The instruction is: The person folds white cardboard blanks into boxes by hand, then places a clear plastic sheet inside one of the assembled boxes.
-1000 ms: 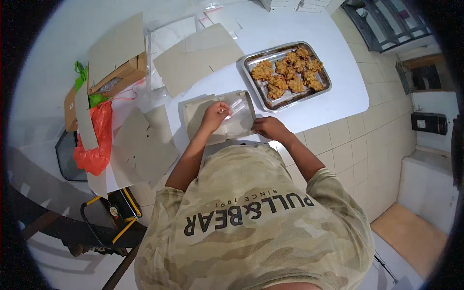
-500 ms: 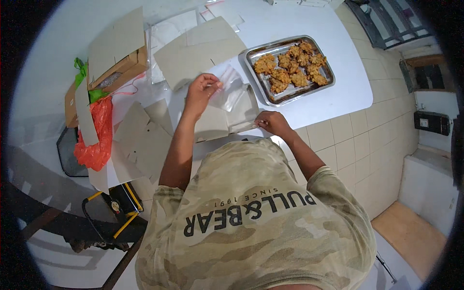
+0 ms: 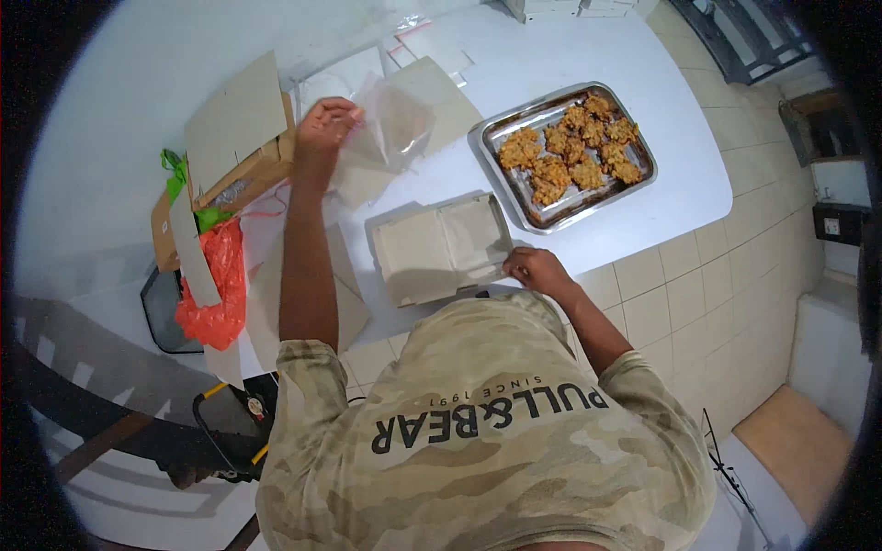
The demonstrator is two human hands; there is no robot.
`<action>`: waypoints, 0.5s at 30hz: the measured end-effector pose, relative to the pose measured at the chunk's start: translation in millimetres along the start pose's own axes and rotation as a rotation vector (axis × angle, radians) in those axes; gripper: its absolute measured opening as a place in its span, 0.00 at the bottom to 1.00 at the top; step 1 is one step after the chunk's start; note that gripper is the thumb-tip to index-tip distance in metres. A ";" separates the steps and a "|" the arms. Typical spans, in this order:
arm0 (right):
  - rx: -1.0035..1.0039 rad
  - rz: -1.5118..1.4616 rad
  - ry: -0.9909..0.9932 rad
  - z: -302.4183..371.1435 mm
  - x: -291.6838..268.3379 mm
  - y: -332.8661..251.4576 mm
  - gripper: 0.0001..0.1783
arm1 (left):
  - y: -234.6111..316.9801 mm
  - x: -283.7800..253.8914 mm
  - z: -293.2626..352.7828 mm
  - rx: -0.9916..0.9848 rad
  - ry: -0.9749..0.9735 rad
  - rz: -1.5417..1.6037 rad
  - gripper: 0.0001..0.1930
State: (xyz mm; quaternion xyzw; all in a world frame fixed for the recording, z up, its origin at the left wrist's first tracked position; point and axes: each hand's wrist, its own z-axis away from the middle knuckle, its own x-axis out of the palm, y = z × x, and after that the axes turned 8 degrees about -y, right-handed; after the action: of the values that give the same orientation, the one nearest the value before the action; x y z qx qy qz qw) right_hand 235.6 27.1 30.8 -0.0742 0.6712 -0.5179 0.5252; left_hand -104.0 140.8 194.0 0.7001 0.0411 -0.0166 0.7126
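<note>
Pinching a thin, clear plastic sheet (image 3: 406,124) between thumb and fingers, the left hand (image 3: 322,129) holds it above a flat, grey-beige cardboard piece (image 3: 448,106). The right hand (image 3: 537,269), fingers curled, meets the right end of an open, beige cardboard box (image 3: 416,257) on the white table (image 3: 684,151); how firmly, I cannot tell. Being limp, the plastic could fold or cling; a careless tug could skew the light box.

The left hand (image 3: 328,130) pinches a clear plastic sheet (image 3: 401,126); the right hand (image 3: 537,270) holds a cardboard box (image 3: 415,257) by its edge, a tray (image 3: 602,203) of fried pieces (image 3: 586,172) beyond that grip.
</note>
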 end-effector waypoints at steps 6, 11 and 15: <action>0.022 -0.025 -0.018 -1.8 -2.9 -3.0 0.04 | 37.9 -48.3 -67.9 0.127 0.102 -0.368 0.09; 0.059 -0.079 -0.071 -5.8 0.4 1.9 0.06 | 17.4 -58.5 -101.1 0.192 0.169 -0.780 0.07; 0.068 -0.100 -0.075 -5.1 4.0 6.0 0.06 | -53.5 -55.9 -95.2 0.492 -0.081 -0.946 0.05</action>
State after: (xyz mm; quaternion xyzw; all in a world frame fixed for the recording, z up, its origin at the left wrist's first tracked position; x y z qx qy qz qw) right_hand 232.6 30.3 23.1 -0.1092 0.6284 -0.5628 0.5257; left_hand -167.5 233.0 143.7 0.7503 0.3196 -0.3720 0.4432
